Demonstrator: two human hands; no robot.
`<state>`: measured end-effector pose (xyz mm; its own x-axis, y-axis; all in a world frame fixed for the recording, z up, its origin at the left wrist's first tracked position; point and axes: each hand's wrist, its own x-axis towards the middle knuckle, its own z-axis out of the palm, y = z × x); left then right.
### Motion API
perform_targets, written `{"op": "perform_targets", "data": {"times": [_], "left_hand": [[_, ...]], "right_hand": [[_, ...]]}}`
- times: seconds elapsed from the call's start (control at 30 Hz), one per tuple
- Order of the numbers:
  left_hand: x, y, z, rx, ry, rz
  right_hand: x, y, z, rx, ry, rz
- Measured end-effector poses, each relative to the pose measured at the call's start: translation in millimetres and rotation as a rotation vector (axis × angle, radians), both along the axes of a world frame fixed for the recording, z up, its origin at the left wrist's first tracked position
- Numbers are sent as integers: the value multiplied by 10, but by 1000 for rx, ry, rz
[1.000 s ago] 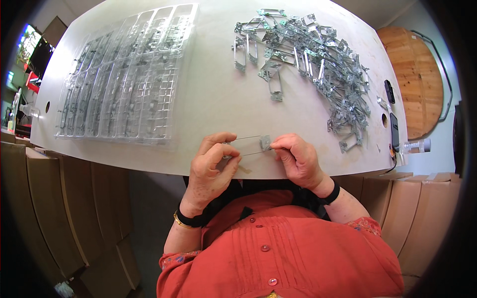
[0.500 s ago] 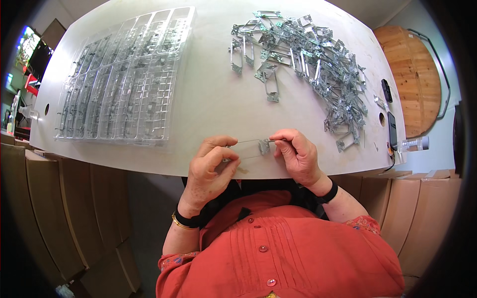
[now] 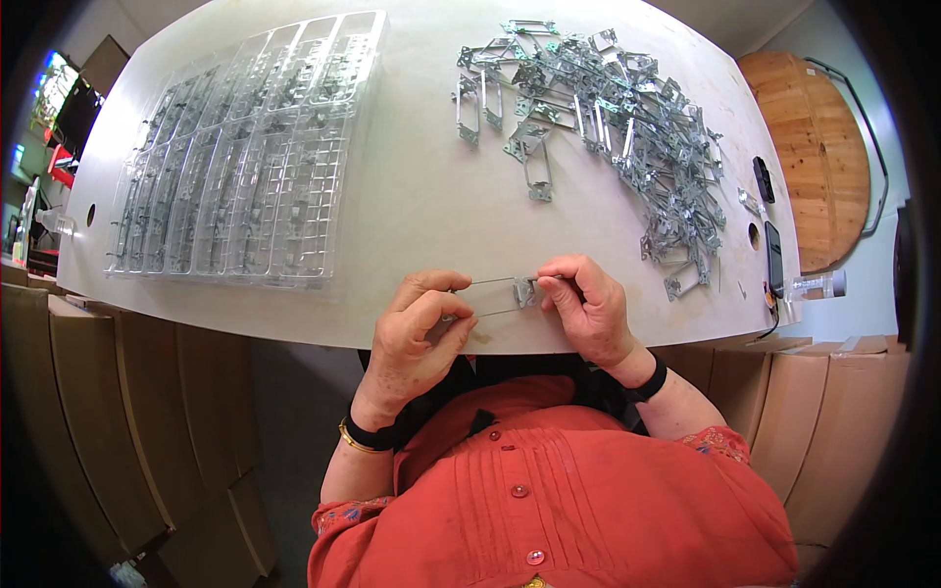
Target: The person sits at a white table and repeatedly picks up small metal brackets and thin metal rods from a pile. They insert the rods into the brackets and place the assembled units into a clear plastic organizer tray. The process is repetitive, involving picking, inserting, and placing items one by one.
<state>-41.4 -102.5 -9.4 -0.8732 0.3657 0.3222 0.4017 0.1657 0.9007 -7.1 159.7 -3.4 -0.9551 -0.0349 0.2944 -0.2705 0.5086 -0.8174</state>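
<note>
Over the table's near edge, a small metal bracket assembly (image 3: 524,292) with two thin parallel rods stretches between my hands. My left hand (image 3: 417,328) pinches its left end, and the fingers cover that end. At the other end my right hand (image 3: 590,304) is closed, thumb and forefinger on the upper rod beside the metal plate. To the far right lies a tangled heap of similar metal brackets (image 3: 642,137). At the left, clear plastic trays (image 3: 338,176) with long compartments hold rows of small metal parts.
The white table (image 3: 412,127) has a hole near each side. At its right edge lie a phone (image 3: 774,257), a black object (image 3: 763,179) and a clear plastic bottle (image 3: 818,285). Cardboard boxes (image 3: 93,412) stand left and right. A round wooden board (image 3: 809,162) leans at the right wall.
The metal bracket has shifted very slightly right and its lower rod shows more clearly. Both hands keep their grip with almost no movement.
</note>
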Motion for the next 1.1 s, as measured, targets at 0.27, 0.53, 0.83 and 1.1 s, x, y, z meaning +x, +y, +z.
{"op": "perform_targets", "data": {"times": [0.27,0.53,0.83,1.1], "left_hand": [[1,-4,15,-5,-17,-1],[-5,-2,-5,-8,8,2],[18,29,18,-37,1,38],[87,154,123,2,-191,235]], "right_hand": [[-7,-10,24,31,14,-5],[-12,-18,27,31,37,11],[20,2,-13,-24,5,-43],[27,17,-46,-135,-15,-79]]}}
